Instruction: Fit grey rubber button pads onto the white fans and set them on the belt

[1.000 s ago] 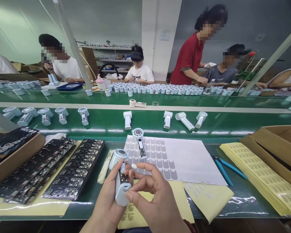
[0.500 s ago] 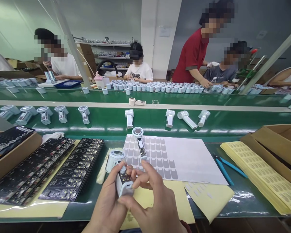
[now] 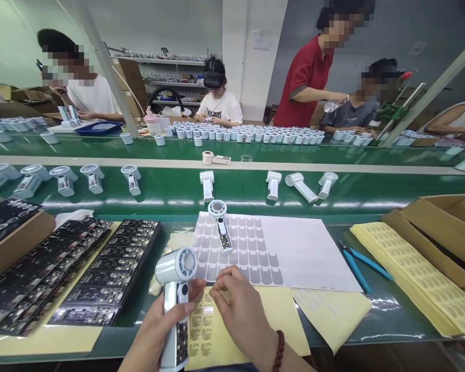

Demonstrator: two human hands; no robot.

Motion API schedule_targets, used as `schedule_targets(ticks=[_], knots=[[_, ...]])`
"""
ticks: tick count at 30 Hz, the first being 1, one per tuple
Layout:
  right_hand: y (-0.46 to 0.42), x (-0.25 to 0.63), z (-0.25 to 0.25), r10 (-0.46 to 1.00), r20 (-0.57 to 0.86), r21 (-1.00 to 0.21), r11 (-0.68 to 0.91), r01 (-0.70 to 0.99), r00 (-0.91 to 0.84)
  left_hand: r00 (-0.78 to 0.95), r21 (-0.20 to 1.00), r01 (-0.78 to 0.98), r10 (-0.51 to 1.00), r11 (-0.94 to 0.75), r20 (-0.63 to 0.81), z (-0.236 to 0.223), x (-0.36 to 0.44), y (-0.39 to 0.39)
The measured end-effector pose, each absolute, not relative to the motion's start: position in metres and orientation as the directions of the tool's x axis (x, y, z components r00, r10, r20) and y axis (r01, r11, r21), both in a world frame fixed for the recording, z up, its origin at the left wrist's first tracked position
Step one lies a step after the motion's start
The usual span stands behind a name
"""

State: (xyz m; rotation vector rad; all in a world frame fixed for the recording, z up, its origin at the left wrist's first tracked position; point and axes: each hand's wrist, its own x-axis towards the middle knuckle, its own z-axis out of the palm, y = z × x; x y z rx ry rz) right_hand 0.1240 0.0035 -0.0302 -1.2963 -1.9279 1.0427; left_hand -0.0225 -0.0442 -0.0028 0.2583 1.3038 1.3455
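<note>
A light-blue handheld fan (image 3: pixel 168 266) stands nearly upright in my left hand (image 3: pixel 157 323); the thumb lies across its handle, where part of a circuit board shows. To the right of it, my right hand (image 3: pixel 242 305) is closed, thumb and fingertips pinched together over a yellow sheet of small printed labels (image 3: pixel 281 315). What the pinch holds, if anything, cannot be made out. Beyond both hands, another handheld fan (image 3: pixel 223 235) with its board exposed lies on a white sheet of grey stickers (image 3: pixel 298 253).
Stacked black circuit boards (image 3: pixel 108 274) lie at left, beside a cardboard box (image 3: pixel 21 240). Blue-handled pliers (image 3: pixel 358 268) and a yellow sticker stack (image 3: pixel 414 279) are at right. Several fans (image 3: pixel 207 186) line the green belt (image 3: pixel 170 188). Co-workers sit and stand opposite.
My left hand has turned the fan so its head faces right and its handle points down. My right hand has left the fan and closed above the label sheet.
</note>
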Motion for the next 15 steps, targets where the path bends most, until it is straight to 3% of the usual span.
schedule_targets(ticks=[3, 7, 15], knots=[[0.004, 0.12, -0.034, 0.928, 0.053, -0.842, 0.24, 0.484, -0.368, -0.308, 0.789, -0.535, 0.799, 0.303, -0.516, -0.014, -0.022, -0.043], [0.008, 0.133, -0.026, 0.897, 0.058, -0.899, 0.237, 0.368, -0.437, -0.305, 0.751, -0.595, 0.783, 0.288, -0.542, -0.016, -0.023, -0.04], [0.006, 0.151, 0.018, 0.872, -0.013, -0.999, 0.007, 0.039, -0.49, -0.302, 0.786, -0.545, 0.806, 0.291, -0.508, 0.023, -0.009, -0.031]])
